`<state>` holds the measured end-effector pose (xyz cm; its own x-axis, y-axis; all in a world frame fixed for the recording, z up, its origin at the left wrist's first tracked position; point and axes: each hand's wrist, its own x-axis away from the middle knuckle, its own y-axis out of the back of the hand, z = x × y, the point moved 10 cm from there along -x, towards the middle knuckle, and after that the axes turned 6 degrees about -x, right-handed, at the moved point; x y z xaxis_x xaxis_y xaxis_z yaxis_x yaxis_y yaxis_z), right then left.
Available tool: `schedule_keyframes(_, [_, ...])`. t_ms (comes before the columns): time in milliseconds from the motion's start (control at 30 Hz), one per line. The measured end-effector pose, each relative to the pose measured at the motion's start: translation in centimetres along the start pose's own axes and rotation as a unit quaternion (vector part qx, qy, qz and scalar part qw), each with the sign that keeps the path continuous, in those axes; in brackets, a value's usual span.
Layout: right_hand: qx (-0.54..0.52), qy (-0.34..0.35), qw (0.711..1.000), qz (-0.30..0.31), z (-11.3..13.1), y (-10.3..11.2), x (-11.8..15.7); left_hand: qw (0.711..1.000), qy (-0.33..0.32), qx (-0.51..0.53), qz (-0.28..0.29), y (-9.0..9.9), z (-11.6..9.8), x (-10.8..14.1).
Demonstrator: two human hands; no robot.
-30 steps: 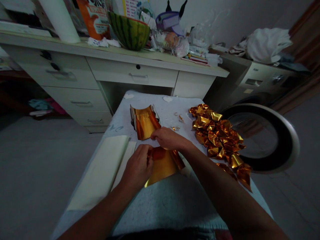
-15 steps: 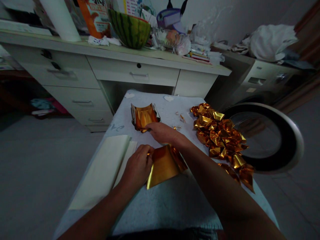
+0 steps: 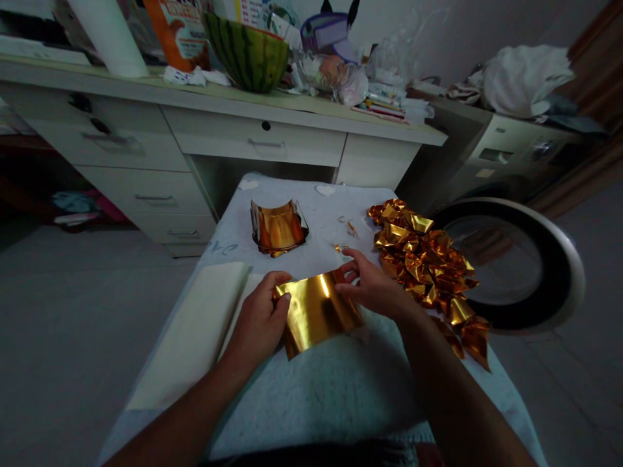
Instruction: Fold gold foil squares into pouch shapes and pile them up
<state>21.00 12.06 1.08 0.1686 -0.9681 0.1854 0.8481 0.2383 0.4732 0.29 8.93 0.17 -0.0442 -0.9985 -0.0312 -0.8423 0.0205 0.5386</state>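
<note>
A shiny gold foil sheet (image 3: 311, 314) is raised a little over the cloth-covered table. My left hand (image 3: 263, 314) pinches its upper left corner between thumb and fingers. At the sheet's upper right edge is my right hand (image 3: 370, 282), its fingers apart and touching the foil. Farther back lies a stack of curved gold foil sheets (image 3: 278, 227). To the right spreads a heap of folded gold foil pieces (image 3: 423, 253). Small foil scraps (image 3: 351, 228) lie between the stack and the heap.
Folded pale paper (image 3: 192, 331) lies on the table's (image 3: 311, 402) left side. Behind stands a white desk (image 3: 296, 146) with half a watermelon (image 3: 248, 55) and clutter on top. An open round washing machine door (image 3: 574, 272) is close to the table's right edge.
My right hand has left the foil stack and come back to the upper right of the held sheet. The sheet has opened flatter, and my left hand has shifted slightly up its left edge.
</note>
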Motion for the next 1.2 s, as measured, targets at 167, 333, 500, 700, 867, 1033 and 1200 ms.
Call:
schedule_keyframes(167, [-0.201,-0.017,0.979,0.041,-1.5,-2.1,0.5,0.995,0.012,0.091,-0.027,0.0,1.1,-0.3])
schedule_keyframes(333, [-0.337,-0.008,0.940,0.058,-1.6,-3.0,0.2,0.978,0.054,0.201,-0.011,-0.3,1.4,-0.5])
schedule_keyframes(500, [-0.402,-0.012,0.913,0.062,-1.9,-2.9,0.3,0.948,0.116,0.296,0.002,-0.6,1.7,-0.4])
schedule_keyframes(700, [-0.402,-0.015,0.914,0.058,-1.9,-2.8,0.5,0.942,0.114,0.316,-0.011,-0.4,1.6,-0.4])
schedule_keyframes(867, [-0.375,-0.036,0.925,0.041,-2.0,-2.7,0.6,0.951,0.099,0.293,0.007,-0.7,1.5,-0.5])
schedule_keyframes(1033, [-0.375,-0.040,0.925,0.041,-2.0,-2.8,0.7,0.952,0.097,0.290,0.012,-1.0,1.8,-0.6])
schedule_keyframes(1200, [-0.390,-0.020,0.920,0.029,-1.9,-2.4,0.7,0.947,0.116,0.298,0.003,-0.8,2.0,-0.6])
